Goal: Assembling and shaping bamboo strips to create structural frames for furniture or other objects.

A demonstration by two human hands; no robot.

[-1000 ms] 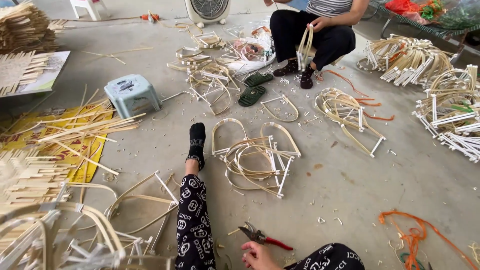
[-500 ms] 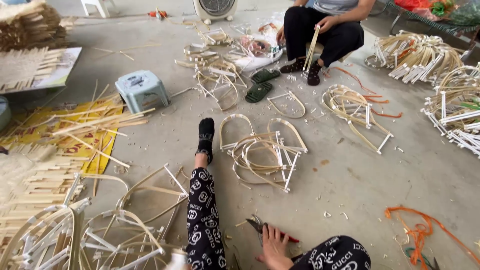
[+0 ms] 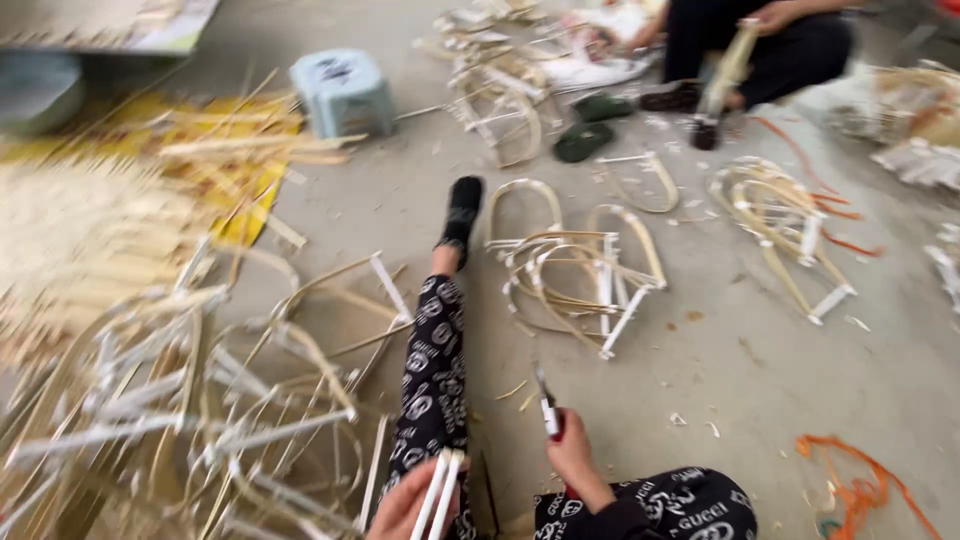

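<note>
The right hand [image 3: 572,455] is clamped on red-handled pliers [image 3: 549,408], tips pointing far, near the bottom edge. Just left, the left hand [image 3: 405,508] is closed around two white sticks [image 3: 438,495], above the patterned trouser leg [image 3: 430,380].

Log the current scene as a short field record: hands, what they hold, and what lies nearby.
left hand: left hand grips two thin white sticks
right hand: right hand holds red-handled pliers, tip pointing up
leg: patterned black trouser leg stretched out on grey concrete floor
left of leg: pile of bent cane frames with white bars
ahead: cluster of looped cane frames
far: small pale blue plastic stool; seated person in black
</note>
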